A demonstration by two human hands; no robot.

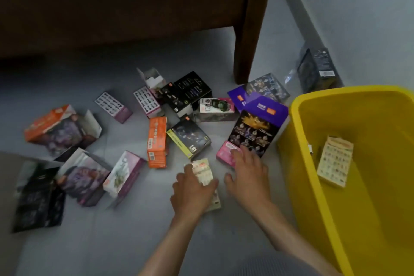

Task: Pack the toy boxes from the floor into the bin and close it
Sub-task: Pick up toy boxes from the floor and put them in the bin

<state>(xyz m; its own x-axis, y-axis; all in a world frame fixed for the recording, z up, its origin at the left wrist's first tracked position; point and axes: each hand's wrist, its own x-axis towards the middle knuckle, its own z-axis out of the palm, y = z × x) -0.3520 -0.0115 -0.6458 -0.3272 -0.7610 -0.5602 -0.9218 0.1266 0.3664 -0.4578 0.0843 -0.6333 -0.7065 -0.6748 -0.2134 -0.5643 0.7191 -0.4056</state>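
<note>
Left hand [192,188] grips a cream box [205,173] on the floor left of the yellow bin [313,197], right hand [248,172] spread over a pink box [226,152]; bin holds one box [335,163], most toy boxes [156,141] unpacked, no lid in view.

The left hand [192,192] covers most of the cream box [205,173] under it, so its print cannot be read and how firmly the fingers grip it is unclear. The right hand [248,172] hides the near corner of the pink box [226,152]; whether it touches is uncertain. Far left of the left hand, the dark box [38,199] and the purple box [85,177] are smeared by blur. Right of the right hand, the yellow bin [313,197] runs off the right and bottom edges. Both forearms are cut off at the bottom edge.
</note>
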